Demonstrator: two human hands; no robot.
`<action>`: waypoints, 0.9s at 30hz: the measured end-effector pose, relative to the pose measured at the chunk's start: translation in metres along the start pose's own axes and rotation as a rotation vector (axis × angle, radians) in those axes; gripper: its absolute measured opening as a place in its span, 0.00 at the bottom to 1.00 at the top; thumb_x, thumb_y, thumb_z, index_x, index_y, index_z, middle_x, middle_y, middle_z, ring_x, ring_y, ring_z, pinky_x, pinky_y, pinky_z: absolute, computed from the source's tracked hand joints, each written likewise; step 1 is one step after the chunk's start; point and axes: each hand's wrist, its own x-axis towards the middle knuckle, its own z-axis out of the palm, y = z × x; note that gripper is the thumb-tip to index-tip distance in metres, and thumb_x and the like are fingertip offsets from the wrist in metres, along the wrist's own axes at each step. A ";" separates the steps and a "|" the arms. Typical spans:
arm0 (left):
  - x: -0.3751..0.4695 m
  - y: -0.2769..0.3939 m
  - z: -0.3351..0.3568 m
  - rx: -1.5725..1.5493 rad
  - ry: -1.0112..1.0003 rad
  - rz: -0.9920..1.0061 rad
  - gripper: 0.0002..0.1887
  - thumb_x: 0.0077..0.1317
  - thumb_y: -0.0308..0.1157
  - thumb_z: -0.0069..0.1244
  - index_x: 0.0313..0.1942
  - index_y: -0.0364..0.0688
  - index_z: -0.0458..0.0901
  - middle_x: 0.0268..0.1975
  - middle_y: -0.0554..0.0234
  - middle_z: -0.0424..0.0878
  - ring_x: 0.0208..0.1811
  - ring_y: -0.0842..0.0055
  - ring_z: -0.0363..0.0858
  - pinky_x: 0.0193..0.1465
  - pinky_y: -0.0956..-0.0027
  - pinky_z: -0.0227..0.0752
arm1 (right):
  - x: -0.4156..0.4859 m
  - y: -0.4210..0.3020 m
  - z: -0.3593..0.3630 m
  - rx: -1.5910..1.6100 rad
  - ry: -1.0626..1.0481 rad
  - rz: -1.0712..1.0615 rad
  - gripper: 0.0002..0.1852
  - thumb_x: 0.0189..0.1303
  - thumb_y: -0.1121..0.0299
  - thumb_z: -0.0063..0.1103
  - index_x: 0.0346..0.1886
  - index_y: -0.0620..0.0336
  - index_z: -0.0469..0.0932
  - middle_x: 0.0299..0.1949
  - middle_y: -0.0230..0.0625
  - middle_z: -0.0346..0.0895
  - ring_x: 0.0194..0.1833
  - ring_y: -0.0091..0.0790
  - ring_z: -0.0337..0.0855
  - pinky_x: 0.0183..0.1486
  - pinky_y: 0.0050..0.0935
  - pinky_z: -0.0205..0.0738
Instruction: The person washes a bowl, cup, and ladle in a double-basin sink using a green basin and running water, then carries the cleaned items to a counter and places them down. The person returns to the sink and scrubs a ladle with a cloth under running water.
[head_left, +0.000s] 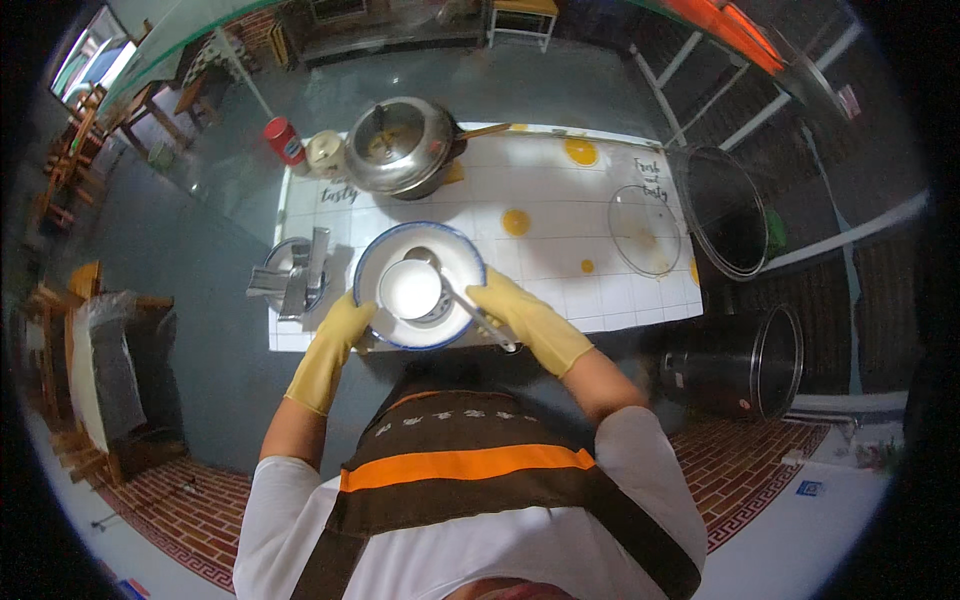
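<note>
A white basin with a blue rim (463, 262) is held level between my two hands at the table's near edge. My left hand (351, 316), in a yellow rubber glove, grips its left rim. On the right rim is my right hand (491, 301), gloved alike; its fingers are partly hidden below. A small white bowl (411, 289) rests inside the basin, seemingly on a blue-patterned piece. Beside the bowl lies a metal ladle (469, 306), its handle sticking out over the rim near my right hand.
A lidded pressure cooker (397, 146) stands at the table's back, beside a cream container (325, 153) and a red canister (285, 141). Metal utensils lie across a bowl (289, 274) at left. A clear round lid (645, 231) lies at right, with large metal drums (720, 364) beyond the edge.
</note>
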 end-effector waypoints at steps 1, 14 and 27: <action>-0.006 0.004 -0.002 0.006 -0.006 -0.007 0.25 0.68 0.38 0.51 0.61 0.32 0.75 0.30 0.49 0.86 0.18 0.68 0.83 0.17 0.66 0.76 | -0.002 0.000 -0.001 -0.008 0.003 -0.033 0.27 0.69 0.67 0.48 0.71 0.62 0.65 0.36 0.43 0.82 0.26 0.35 0.84 0.25 0.35 0.83; -0.023 0.090 0.037 0.015 -0.243 0.273 0.30 0.71 0.43 0.53 0.68 0.37 0.73 0.42 0.48 0.88 0.32 0.66 0.89 0.30 0.62 0.87 | -0.103 0.025 -0.042 0.012 0.508 -0.092 0.33 0.69 0.61 0.59 0.74 0.65 0.65 0.52 0.53 0.84 0.39 0.39 0.89 0.33 0.35 0.84; -0.024 0.079 0.119 0.058 -0.481 0.085 0.29 0.66 0.29 0.51 0.66 0.28 0.68 0.50 0.41 0.84 0.41 0.63 0.88 0.34 0.64 0.85 | -0.190 0.120 0.015 0.844 0.052 0.271 0.44 0.76 0.47 0.54 0.78 0.73 0.50 0.59 0.67 0.76 0.54 0.57 0.87 0.40 0.50 0.90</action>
